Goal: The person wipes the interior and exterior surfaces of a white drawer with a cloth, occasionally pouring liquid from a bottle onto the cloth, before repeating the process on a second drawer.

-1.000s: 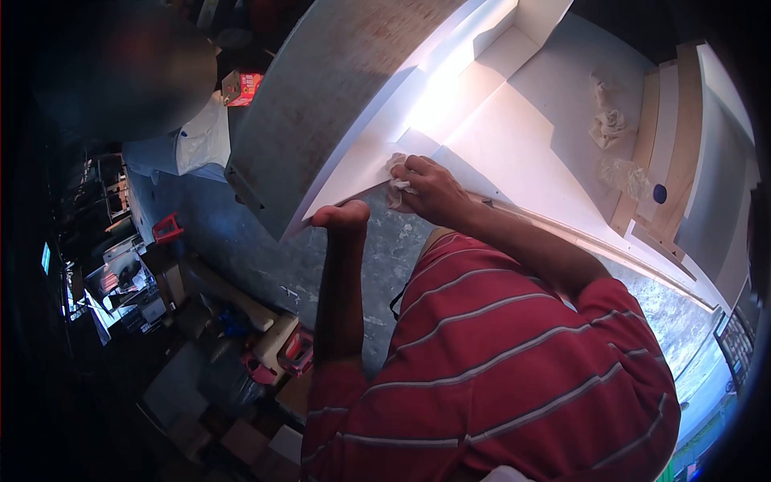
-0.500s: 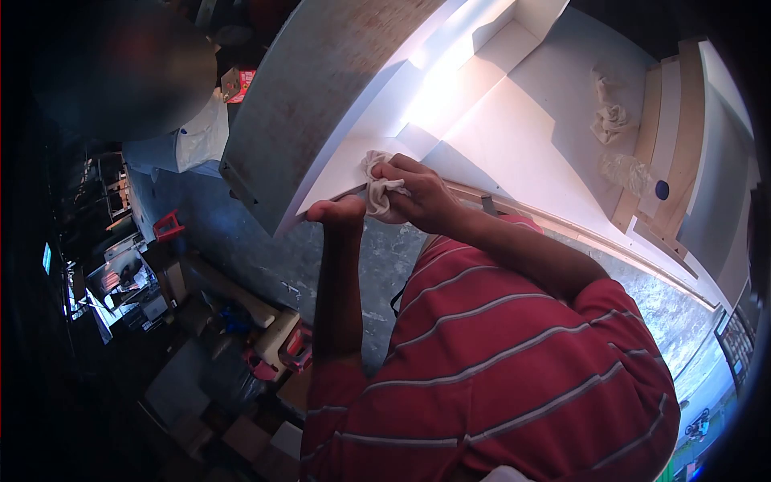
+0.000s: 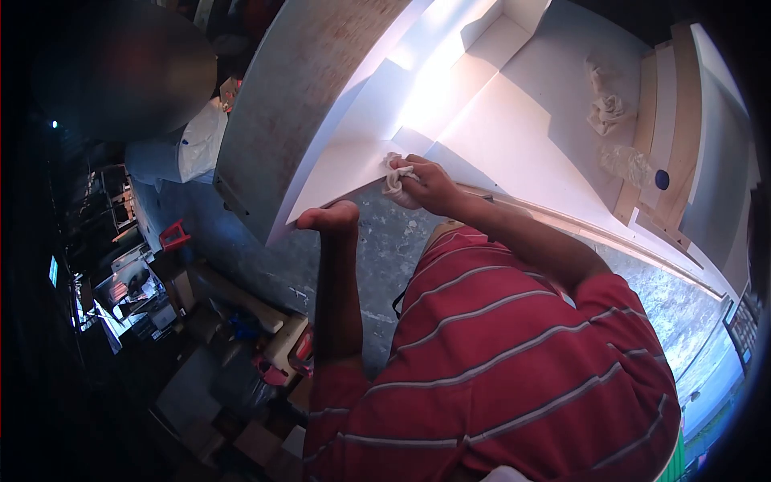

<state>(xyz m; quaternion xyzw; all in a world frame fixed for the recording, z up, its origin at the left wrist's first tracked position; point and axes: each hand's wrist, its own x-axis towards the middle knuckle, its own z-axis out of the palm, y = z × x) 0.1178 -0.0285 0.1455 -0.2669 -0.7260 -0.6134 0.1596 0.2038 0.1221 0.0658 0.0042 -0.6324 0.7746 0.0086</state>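
Note:
My right hand is closed round a crumpled whitish rag, which touches the lower edge of the white inner panel of a large cabinet-like piece. My left hand rests at the same panel's edge, farther left near its corner. Its thumb side shows, pointing left; the other fingers are hidden. The outer side panel, grey-brown and worn, rises above my left hand. Bright light falls across the white inside of the piece.
Another crumpled cloth lies inside the white piece, with a clear plastic bottle with a blue cap near it. Wooden strips run along the right side. A red stool stands on the grey floor; clutter fills the lower left.
My right hand has moved right along the panel edge with the rag, away from my left hand. My left hand stays at the edge, near the corner.

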